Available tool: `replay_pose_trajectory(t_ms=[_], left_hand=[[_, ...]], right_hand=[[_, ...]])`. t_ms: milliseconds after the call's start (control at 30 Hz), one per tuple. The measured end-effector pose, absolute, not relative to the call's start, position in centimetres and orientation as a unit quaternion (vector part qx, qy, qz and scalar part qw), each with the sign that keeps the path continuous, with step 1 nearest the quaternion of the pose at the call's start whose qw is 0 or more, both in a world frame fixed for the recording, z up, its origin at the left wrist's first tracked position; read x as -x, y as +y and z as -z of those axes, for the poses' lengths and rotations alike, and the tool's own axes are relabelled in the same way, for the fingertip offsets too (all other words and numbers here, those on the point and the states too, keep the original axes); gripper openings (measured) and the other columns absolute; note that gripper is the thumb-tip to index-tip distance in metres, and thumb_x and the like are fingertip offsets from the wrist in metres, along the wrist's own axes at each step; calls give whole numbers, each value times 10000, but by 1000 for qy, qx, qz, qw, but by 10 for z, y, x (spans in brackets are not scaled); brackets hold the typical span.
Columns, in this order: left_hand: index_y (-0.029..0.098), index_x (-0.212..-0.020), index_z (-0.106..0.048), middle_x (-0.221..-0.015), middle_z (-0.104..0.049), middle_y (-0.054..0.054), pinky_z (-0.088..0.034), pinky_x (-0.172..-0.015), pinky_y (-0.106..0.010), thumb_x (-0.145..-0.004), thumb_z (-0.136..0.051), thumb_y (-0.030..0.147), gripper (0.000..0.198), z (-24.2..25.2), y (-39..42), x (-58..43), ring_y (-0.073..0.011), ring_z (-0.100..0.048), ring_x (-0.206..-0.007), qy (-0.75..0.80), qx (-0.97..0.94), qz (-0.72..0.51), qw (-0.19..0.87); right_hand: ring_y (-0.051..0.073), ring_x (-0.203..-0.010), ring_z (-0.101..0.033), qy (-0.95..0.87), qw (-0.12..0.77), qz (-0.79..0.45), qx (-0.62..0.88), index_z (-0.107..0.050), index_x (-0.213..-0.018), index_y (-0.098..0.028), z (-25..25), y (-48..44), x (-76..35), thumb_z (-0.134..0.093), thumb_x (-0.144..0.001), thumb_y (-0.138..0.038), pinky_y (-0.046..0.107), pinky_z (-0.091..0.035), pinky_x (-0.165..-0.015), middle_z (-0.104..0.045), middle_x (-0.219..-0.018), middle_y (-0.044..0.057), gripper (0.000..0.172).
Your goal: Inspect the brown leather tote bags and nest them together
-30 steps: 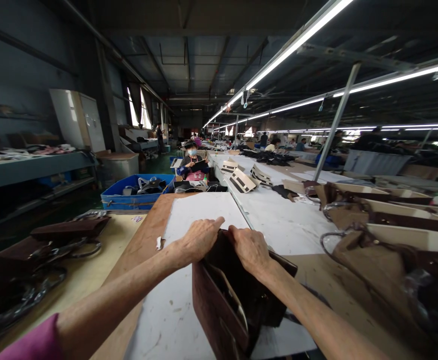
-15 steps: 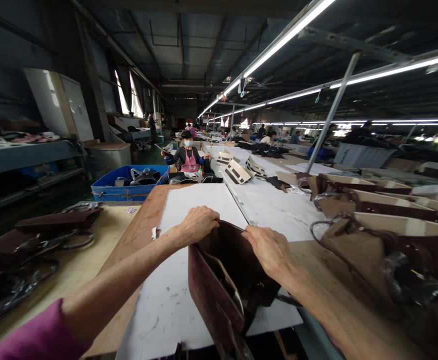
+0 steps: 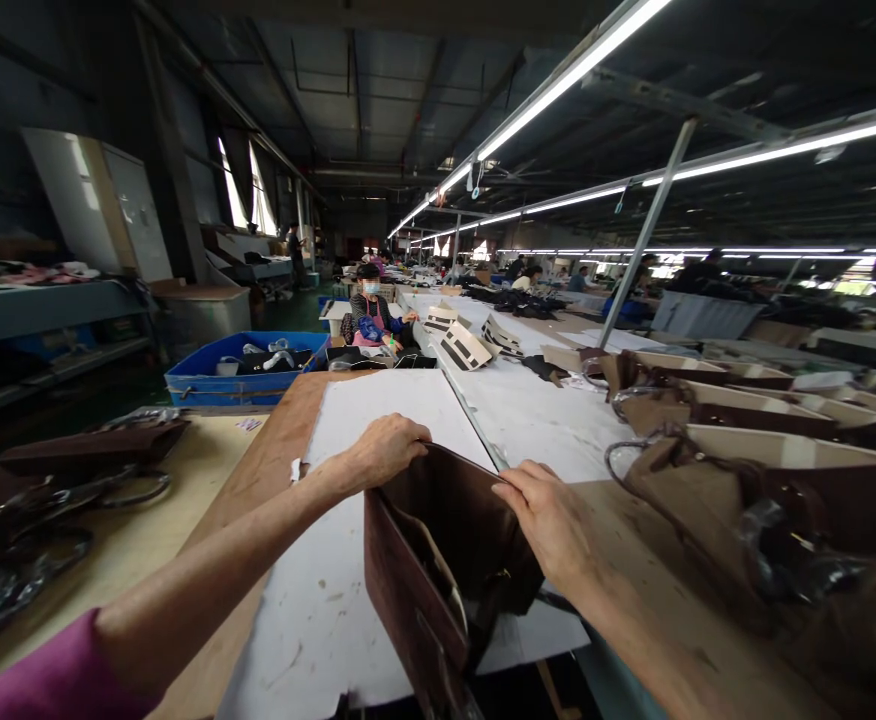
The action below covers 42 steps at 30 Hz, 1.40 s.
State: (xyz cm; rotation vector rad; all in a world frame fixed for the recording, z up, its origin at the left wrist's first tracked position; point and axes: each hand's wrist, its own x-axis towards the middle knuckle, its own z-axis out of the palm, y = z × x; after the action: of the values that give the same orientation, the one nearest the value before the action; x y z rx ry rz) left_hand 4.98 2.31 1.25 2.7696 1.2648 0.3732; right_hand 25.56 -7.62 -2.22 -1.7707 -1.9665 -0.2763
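A dark brown bag (image 3: 438, 550) stands open on a white sheet (image 3: 348, 600) laid over the wooden table. My left hand (image 3: 385, 450) grips the far left corner of the bag's mouth with curled fingers. My right hand (image 3: 550, 520) holds the right edge of the mouth, fingers wrapped over the rim. Between the two hands the bag is pulled wide, and a lighter lining with a dark strap shows inside.
Tan and brown bags with metal ring handles (image 3: 745, 470) crowd the right side of the table. More dark bags (image 3: 70, 470) lie on the left bench. A blue bin (image 3: 235, 375) stands ahead on the left, and a masked person (image 3: 370, 315) sits beyond it. A slanted metal post (image 3: 640, 240) rises from the table.
My hands have drawn apart, and the bag's mouth has opened wider. The right hand slid from the far rim to the right edge.
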Motion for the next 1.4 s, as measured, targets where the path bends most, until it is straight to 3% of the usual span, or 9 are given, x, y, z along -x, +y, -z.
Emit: replay_pose_trajectory(t_ms=[100, 300, 467, 633, 900, 1100, 1300, 1400], left_hand=[[234, -870, -653, -779, -669, -15, -421, -697, -245, -775, -470, 252, 207, -12, 24, -52, -160, -588, -754, 419, -899, -123, 29], [241, -840, -660, -743, -667, -13, -414, -673, -245, -756, -481, 243, 198, -10, 25, -55, -166, -591, -750, 428, -896, -115, 14], [257, -825, -660, -733, -667, -9, -398, -653, -238, -773, -448, 249, 218, -10, 23, -53, -159, -588, -727, 416, -902, -117, 12], [262, -816, -650, -716, -656, 0, -380, -648, -238, -771, -453, 273, 203, -7, 26, -49, -158, -582, -723, 414, -901, -125, 16], [249, -785, -652, -690, -644, 6, -376, -652, -224, -758, -466, 269, 189, -6, 29, -49, -144, -572, -701, 414, -898, -142, 45], [228, -798, -667, -669, -644, 11, -380, -651, -211, -746, -489, 267, 189, -11, 25, -46, -136, -564, -677, 406, -897, -159, 74], [211, -824, -674, -738, -672, 25, -388, -676, -186, -732, -526, 253, 179, -22, 25, -60, -126, -566, -705, 325, -917, -174, 153], [205, -820, -678, -733, -672, 11, -391, -676, -196, -724, -534, 237, 176, -22, 27, -73, -133, -568, -703, 312, -918, -185, 159]], right_hand=[[156, -781, -541, -722, 173, 141, 655, -596, -689, -207, 12, -66, -242, -411, -862, -301, 247, -365, -648, -603, -742, 19, 271], [187, -701, -600, -726, 89, 130, 669, -632, -795, -196, 3, -34, -208, -368, -873, -310, 276, -355, -591, -656, -739, 66, 297], [176, -690, -604, -730, 90, 118, 667, -635, -853, -224, 1, -25, -195, -346, -877, -319, 262, -352, -586, -662, -753, 54, 305], [152, -716, -575, -721, 88, 117, 677, -633, -751, -223, 0, -55, -236, -396, -857, -363, 245, -339, -582, -634, -758, 25, 295], [96, -615, -491, -720, 202, 65, 661, -520, -614, -196, 15, -102, -294, -354, -877, -316, 219, -329, -595, -508, -666, -22, 333], [113, -590, -495, -717, 224, 61, 657, -493, -581, -197, 15, -112, -284, -356, -865, -292, 240, -329, -574, -513, -641, -14, 330], [141, -552, -549, -717, 158, 27, 678, -508, -609, -234, 3, -156, -265, -326, -859, -340, 258, -345, -506, -571, -629, -11, 327], [156, -647, -593, -711, 162, 14, 684, -542, -774, -255, -2, -152, -256, -409, -825, -346, 257, -393, -551, -622, -756, -8, 169]])
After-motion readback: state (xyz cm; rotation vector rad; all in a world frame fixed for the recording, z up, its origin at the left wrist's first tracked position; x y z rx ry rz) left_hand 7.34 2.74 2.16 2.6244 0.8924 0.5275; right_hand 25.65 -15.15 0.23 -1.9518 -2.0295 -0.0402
